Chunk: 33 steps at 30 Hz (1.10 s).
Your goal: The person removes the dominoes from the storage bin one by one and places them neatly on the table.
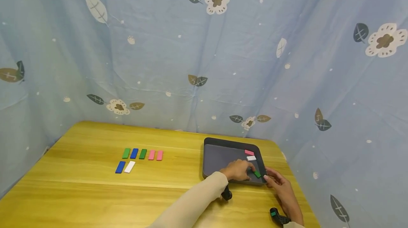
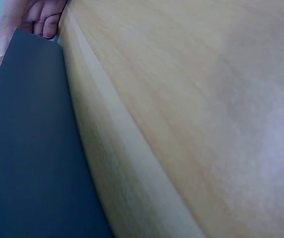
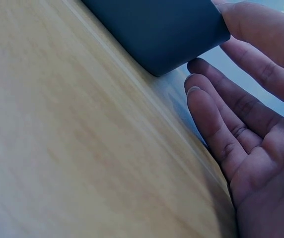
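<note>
A dark grey tray [image 1: 223,145] stands on the right side of the table. My left hand [image 1: 238,170] reaches over its near wall and pinches a green rectangular block [image 1: 257,174] near the right corner; the exact contact is small to see. A pink block [image 1: 249,152] and a white block [image 1: 251,158] lie farther back inside. My right hand [image 1: 282,187] grips the tray's near right corner, thumb at the rim and forefinger behind the wall. In the right wrist view, the other fingers [image 3: 209,116] stay off the tray. The left wrist view shows the tray's outer wall [image 2: 33,134], not the block.
Left on the wooden table [image 1: 95,196] lie two rows of flat blocks. The back row has a light green block [image 1: 126,153], a blue one, a dark green one and two pink ones. In front are a blue block [image 1: 120,167] and a white block [image 1: 129,167]. A patterned curtain [image 1: 159,43] hangs behind.
</note>
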Available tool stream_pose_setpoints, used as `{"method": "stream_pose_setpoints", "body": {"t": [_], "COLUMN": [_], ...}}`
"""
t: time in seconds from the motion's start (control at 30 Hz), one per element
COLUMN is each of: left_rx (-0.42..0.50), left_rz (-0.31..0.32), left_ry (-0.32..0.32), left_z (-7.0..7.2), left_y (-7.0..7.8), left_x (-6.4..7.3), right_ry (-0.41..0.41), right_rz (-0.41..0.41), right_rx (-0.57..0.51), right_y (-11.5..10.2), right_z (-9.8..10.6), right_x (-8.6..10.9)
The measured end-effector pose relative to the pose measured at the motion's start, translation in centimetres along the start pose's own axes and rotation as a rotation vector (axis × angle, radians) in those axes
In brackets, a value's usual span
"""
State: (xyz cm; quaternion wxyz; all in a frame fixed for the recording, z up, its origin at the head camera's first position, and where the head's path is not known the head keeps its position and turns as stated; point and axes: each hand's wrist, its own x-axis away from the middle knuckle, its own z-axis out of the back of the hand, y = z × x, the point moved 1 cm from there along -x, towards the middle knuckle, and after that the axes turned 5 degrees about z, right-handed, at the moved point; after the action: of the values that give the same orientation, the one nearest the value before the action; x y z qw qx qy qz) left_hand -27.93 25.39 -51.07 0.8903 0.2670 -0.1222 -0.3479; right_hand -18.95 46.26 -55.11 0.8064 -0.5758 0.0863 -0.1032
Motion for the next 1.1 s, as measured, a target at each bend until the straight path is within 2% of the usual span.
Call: {"method": "stream_pose_setpoints", "body": {"t": [0.3, 0.57, 0.83, 1.1], "left_rx": [-0.050, -0.036, -0.057, -0.093], "left_rz": [0.023, 0.013, 0.030, 0.040], "left_ry": [0.024, 0.064, 0.067, 0.093], "left_z": [-0.4, -0.5, -0.8, -0.8], "left_y": [0.0, 0.0, 0.2, 0.2], "left_x": [-0.6, -0.7, -0.9, -1.3], "right_ry": [0.003, 0.001, -0.004, 0.003], "right_rz": [0.006, 0.023, -0.009, 0.018], "right_rx": [-0.016, -0.002, -0.025, -0.013], "right_y": [-0.1, 0.0, 0.1, 0.0], "right_z": [0.0, 0.0, -0.1, 0.0], "right_x": [0.0, 0.1, 0.1, 0.1]}}
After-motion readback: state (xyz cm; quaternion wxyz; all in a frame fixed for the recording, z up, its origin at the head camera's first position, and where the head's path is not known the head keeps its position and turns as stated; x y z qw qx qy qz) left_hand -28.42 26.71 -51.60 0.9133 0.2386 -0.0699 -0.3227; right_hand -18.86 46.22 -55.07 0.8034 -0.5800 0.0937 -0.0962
